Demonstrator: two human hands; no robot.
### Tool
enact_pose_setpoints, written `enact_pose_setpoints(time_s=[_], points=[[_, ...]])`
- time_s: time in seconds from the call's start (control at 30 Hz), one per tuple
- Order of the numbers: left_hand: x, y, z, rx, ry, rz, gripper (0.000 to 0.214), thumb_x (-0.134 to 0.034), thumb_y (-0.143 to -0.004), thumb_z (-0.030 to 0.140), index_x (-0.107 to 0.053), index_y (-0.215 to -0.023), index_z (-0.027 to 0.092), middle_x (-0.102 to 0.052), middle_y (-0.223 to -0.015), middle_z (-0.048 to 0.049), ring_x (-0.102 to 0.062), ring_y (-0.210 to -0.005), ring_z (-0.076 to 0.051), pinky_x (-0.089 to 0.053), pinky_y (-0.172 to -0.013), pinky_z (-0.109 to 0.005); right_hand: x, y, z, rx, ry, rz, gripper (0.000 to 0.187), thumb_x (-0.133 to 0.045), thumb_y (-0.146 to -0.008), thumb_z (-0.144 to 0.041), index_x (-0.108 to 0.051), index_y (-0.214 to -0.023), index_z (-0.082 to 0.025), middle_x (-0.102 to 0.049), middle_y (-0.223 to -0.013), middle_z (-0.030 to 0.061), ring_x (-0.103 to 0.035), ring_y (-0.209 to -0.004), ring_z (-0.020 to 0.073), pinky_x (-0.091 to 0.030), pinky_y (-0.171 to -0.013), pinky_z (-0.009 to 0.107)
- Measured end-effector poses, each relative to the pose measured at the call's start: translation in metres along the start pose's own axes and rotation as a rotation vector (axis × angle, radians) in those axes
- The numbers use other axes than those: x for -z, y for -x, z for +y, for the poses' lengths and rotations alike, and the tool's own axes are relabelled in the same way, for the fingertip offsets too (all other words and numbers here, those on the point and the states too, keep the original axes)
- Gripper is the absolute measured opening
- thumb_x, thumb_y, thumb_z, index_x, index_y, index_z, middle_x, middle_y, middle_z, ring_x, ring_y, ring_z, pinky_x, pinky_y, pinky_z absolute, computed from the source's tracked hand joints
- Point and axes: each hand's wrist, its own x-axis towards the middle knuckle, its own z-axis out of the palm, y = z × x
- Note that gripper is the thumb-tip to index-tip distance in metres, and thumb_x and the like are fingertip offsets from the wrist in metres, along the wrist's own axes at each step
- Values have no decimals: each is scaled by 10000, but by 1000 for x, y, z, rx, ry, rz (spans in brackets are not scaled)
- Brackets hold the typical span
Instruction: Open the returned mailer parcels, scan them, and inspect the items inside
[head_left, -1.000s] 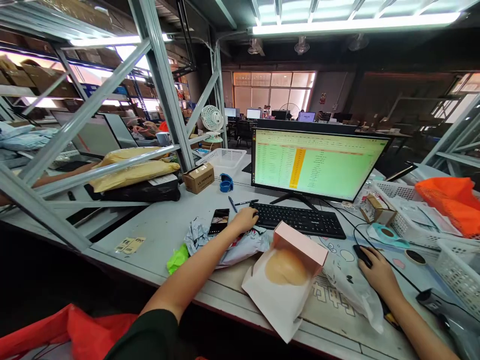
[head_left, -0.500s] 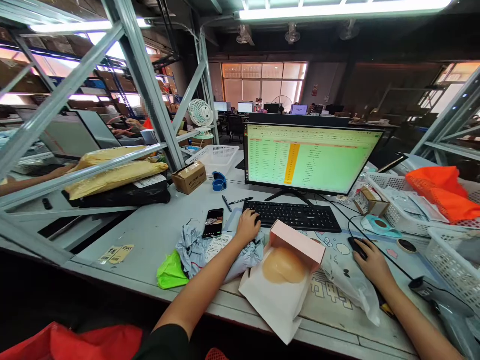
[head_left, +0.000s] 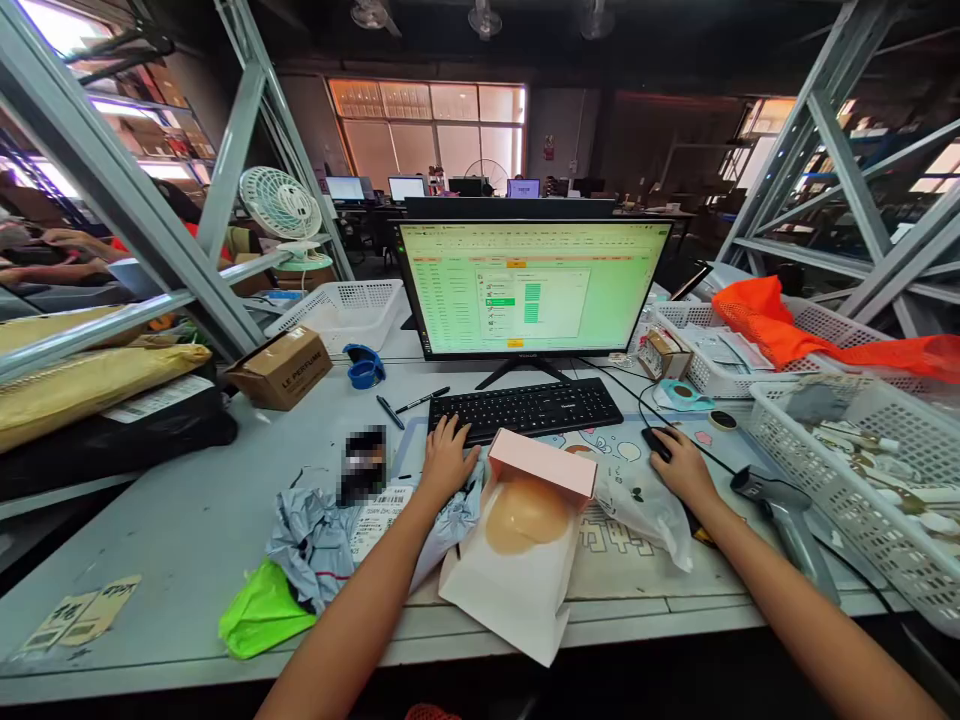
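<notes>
Your view swung right and a dialog box [head_left: 559, 310] popped up on the monitor [head_left: 442, 300], left hand [head_left: 448, 458] kinda splayed on the left end of the black keyboard [head_left: 540, 405], gripping nothing, right hand [head_left: 684, 468] cupped over the mouse [head_left: 655, 443] further right.

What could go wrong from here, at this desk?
The white flap of the pink box seems to reach past the desk's front edge; it might get caught. The left hand, on the keyboard, could bump the nearby box. The plastic bag might hinder the right hand on the mouse.
</notes>
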Motion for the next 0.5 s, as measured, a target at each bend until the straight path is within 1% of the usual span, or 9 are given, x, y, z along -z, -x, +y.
enact_pose_setpoints(time_s=[0.17,0.33,0.4,0.5], points=[[-1,-1,1,-1,-39,-33,550,-509,-954,371,-562,-1447,135,-433,-1598,-195,-336,-1513,-378,-287,-1221,-596,1,-2,0,14,2,-11,508,-527,-863,-295,-690,-1308,-111,-585,-1401,186,-563,-1295,319,-438,-1145,480],[2,-2,6,9,-69,-60,551,-486,-963,361,-547,-1456,122,-433,-1599,-194,-343,-1508,-376,-292,-1211,-603,4,0,-3,1,15,-27,506,-540,-860,-282,-685,-1321,-131,-596,-1395,179,-577,-1281,315,-458,-1120,470],[4,-2,8,7,-81,-68,568,-483,-968,371,-526,-1473,114,-419,-1608,-196,-331,-1512,-374,-280,-1214,-608,12,0,-5,-22,24,-8,524,-528,-887,-316,-655,-1353,-112,-574,-1423,204,-558,-1304,341,-447,-1121,512],[5,-2,12,8,-100,-78,587,-492,-965,368,-500,-1495,115,-408,-1614,-197,-323,-1511,-377,-267,-1214,-615,35,-6,-16,-24,34,95,542,-514,-914,-374,-626,-1377,-116,-535,-1474,219,-485,-1377,395,-381,-1136,622]])
